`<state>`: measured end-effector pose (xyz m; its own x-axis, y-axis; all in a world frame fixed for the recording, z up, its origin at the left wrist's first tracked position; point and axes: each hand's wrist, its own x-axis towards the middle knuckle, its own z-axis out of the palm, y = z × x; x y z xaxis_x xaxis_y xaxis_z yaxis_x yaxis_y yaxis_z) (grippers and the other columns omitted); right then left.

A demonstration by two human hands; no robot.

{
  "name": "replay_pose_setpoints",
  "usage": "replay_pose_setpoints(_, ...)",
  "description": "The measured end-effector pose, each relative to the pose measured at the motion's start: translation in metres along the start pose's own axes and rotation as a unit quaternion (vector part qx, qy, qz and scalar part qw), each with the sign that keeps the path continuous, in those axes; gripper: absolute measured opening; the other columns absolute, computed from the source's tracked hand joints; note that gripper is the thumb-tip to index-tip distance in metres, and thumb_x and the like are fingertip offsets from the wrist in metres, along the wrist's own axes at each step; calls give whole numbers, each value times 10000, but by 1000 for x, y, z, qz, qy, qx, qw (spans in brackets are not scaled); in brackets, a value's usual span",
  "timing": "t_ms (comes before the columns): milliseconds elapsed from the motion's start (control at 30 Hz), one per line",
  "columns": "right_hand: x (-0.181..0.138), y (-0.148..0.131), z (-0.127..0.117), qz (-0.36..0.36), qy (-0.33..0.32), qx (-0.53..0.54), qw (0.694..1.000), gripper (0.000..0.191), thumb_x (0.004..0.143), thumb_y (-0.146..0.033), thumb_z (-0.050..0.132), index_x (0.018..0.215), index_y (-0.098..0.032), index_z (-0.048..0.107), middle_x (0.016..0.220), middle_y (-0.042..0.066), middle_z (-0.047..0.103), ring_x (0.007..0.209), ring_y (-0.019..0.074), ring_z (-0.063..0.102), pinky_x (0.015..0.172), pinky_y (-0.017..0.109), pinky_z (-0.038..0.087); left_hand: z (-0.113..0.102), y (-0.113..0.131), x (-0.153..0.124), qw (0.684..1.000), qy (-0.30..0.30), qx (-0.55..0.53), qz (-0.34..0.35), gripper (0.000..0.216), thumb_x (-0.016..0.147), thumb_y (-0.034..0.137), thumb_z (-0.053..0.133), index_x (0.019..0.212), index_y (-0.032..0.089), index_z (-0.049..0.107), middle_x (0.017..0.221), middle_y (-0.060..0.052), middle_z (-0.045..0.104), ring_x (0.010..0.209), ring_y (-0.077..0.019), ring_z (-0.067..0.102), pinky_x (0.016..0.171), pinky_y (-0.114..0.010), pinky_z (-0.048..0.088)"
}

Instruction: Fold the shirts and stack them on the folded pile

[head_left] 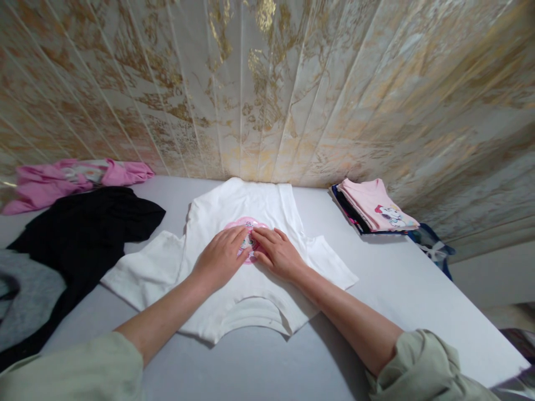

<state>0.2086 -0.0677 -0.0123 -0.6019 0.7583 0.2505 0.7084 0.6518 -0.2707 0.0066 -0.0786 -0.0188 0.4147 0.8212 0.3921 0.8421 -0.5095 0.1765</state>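
Fingers: the left fingers (pixel 239 238) and right fingers (pixel 267 236) are extended and spread, pressed flat. They grip nothing. The tips of both sets meet over the pink print (pixel 246 224) and partly cover it.

Hands: the left hand (pixel 219 257) and right hand (pixel 279 255) lie palm down, side by side, on the chest of the white T-shirt (pixel 244 197). Pale green sleeves (pixel 422 365) are pushed up on the forearms.

Shirt: it is spread face up in the middle of the grey worktop (pixel 397 284). The neckline is nearest the person, the hem reaches toward the wall, and both short sleeves lie out to the sides. The cloth looks mostly flat, with slight ripples near the collar.

Surroundings: a black garment (pixel 83 234) lies loose to the left, its edge just beside the shirt's left sleeve. A grey garment (pixel 25 301) lies at the near left edge, and a crumpled pink garment (pixel 62 178) lies at the far left against the wall. To the right, well apart from the shirt, is a stack of folded clothes (pixel 376 209) with a pale pink printed top uppermost. A dark blue item (pixel 430 242) lies just behind it.

Judgement on step: the shirt is laid out and is being pressed smooth from the centre. No fold is made yet.

Judgement on next move: it calls for the palms to sweep outward toward the sleeves to clear the ripples. The fingers would then have to pinch a sleeve edge to turn it inward.
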Motion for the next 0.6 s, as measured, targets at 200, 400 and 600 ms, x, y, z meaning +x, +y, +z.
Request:
replay_pose_setpoints(200, 4, -2, 6, 36, 20, -19, 999, 415, 994, -399, 420, 1370, -243, 502, 1407, 73, 524, 1312, 195, 446, 1117, 430, 277, 5, -1, 0, 999, -21, 40, -6, 485, 965, 428, 392, 1344, 148, 510, 1401, -138, 534, 1305, -261, 474, 1106, -445, 343)
replay_pose_setpoints(400, 2, -3, 7, 78, 57, -27, 995, 401, 994, -355, 411, 1353, -212, 518, 1380, 88, 543, 1285, 197, 473, 1072, 388, 355, 1, 1, 0, 999, -9, 32, -9, 451, 965, 406, 404, 1337, 169, 497, 1373, -119, 561, 1270, -254, 503, 1078, -442, 371)
replay_pose_setpoints(600, 4, 2, 10, 153, 80, -56, 983, 446, 985, -322, 400, 1374, -121, 483, 1406, 152, 495, 1302, 244, 437, 1076, 407, 352, -1, 2, 0, 997, 23, 35, -61, 376, 929, 318, 466, 1254, 143, 538, 1254, -147, 609, 1178, -271, 550, 1045, -445, 406)
